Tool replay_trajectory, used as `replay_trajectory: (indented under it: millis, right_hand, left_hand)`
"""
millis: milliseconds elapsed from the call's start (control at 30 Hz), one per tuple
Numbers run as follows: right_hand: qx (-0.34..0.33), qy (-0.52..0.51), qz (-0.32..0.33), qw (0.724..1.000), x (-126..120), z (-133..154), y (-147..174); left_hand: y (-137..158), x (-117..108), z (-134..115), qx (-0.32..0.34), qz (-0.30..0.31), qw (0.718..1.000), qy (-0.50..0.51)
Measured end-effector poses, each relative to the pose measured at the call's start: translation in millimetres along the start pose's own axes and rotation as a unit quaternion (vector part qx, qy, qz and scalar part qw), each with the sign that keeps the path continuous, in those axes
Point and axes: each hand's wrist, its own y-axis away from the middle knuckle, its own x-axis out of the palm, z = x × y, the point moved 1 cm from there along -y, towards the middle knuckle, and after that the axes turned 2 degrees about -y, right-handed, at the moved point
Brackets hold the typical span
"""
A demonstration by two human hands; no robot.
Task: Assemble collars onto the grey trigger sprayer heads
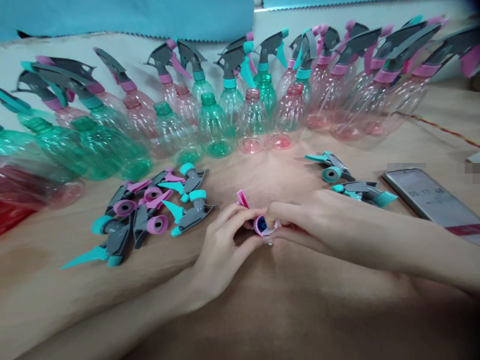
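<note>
My left hand [228,245] is closed around a spray head with a pink collar [259,226], whose pink trigger pokes up above the fingers. The collar's opening faces me and shows dark blue inside. At that opening, the bent fingers of my right hand [288,220] pinch a small whitish piece [270,231], too small and covered to name. Most of the grey spray head body is hidden by my fingers. Left of my left hand lies a heap of spray heads [133,215] in grey with pink or turquoise parts. Two turquoise spray heads [360,189] lie beyond my right hand.
Open-necked bottles [215,125], green and pink, stand in the middle and left. Behind and to the right are bottles with spray heads fitted [347,80]. A phone [431,195] lies at the right, near my right forearm. Red plastic [15,212] shows at the left edge.
</note>
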Motion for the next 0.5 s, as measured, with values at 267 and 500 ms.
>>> replay_trajectory:
  millis: [267,500]
  right_hand:
    - [-0.079,-0.008,-0.178,0.981,-12,2,-2]
    - [-0.019,-0.066,-0.123,0.990,1,-3,-8]
  left_hand:
    - [-1,-2,-2,-0.006,-0.013,1.000,0.014]
    - [0,-1,-2,-0.001,-0.012,1.000,0.021]
